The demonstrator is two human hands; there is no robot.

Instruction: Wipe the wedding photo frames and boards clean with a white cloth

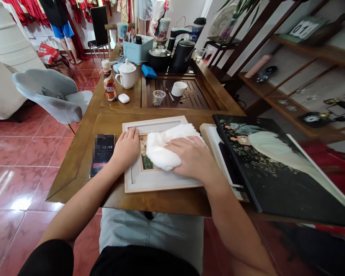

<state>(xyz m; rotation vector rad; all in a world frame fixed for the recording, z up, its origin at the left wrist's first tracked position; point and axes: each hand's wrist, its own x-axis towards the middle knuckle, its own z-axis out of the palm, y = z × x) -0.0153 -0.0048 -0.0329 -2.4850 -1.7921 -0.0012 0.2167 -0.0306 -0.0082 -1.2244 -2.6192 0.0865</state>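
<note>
A light wooden picture frame [129, 180] with a wide white mat lies flat on the table in front of me. My left hand [128, 145] grips its left side, fingers resting over the border. Under my right hand [191, 157] is a fluffy white cloth [163, 147], bunched up and pressed onto the frame's face. The fingers of that hand are curled over the cloth. Only the left part of the small picture [146, 160] inside the mat shows; cloth and hand cover the other part.
Left of the frame lies a phone [103, 151]. Large photo panels [276, 168] are stacked at the right, overhanging the table edge. Farther back stand a drink bottle [109, 82], a lidded white mug [127, 74], a tea tray [189, 97] and a black kettle [181, 55].
</note>
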